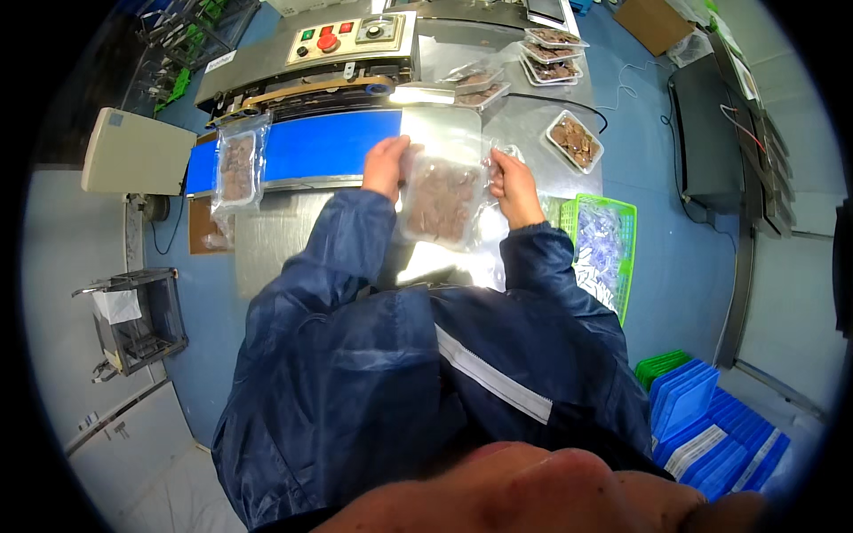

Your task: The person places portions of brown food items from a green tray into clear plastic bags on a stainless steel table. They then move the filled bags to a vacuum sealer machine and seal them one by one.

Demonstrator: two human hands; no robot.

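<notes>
Between my two hands hangs a clear plastic bag with a food tray (443, 200) of brown slices inside, in front of the steel table edge. My left hand (385, 166) pinches the bag's upper left edge, near the end of the blue conveyor belt (333, 143). The upper right corner of the bag is in the fingers of my right hand (515, 186). Behind the belt stands a band sealing machine (306, 73) with buttons and a dial. Another bagged tray (238, 166) lies at the belt's left part, its lower end over the front edge.
An unbagged filled tray (574, 141) lies on the table at right, with stacked filled trays (552, 56) behind. More trays (480, 90) sit beside the machine. A green basket (630, 253) of small sachets stands right of my right forearm. Blue crates (706, 426) are at lower right.
</notes>
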